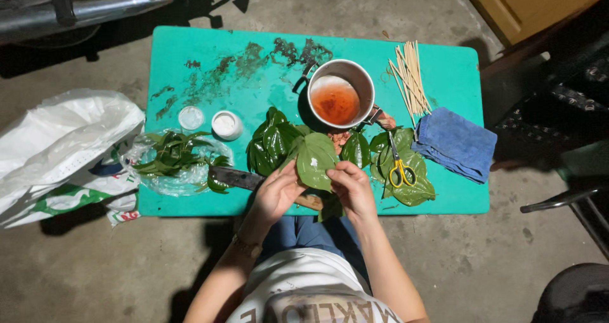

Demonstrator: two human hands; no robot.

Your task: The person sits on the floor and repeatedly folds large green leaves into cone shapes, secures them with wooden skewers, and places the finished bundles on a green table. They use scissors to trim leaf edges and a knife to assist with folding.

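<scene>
Both my hands hold one broad green leaf (315,159) above the near edge of a turquoise table (190,50). My left hand (277,191) grips its left edge and my right hand (353,186) pinches its right edge. A white smear marks the leaf's face. More green leaves (271,144) lie heaped just behind it. A large knife (236,178) rests under my left hand, its wooden handle partly hidden.
A metal pot of reddish liquid (335,98) stands behind the leaves. Yellow-handled scissors (399,169) lie on leaves at the right, beside a blue cloth (454,143) and thin wooden sticks (410,77). A small white jar (226,125), its lid (191,117), bagged leafy stems (170,155) and a white sack (60,142) sit left.
</scene>
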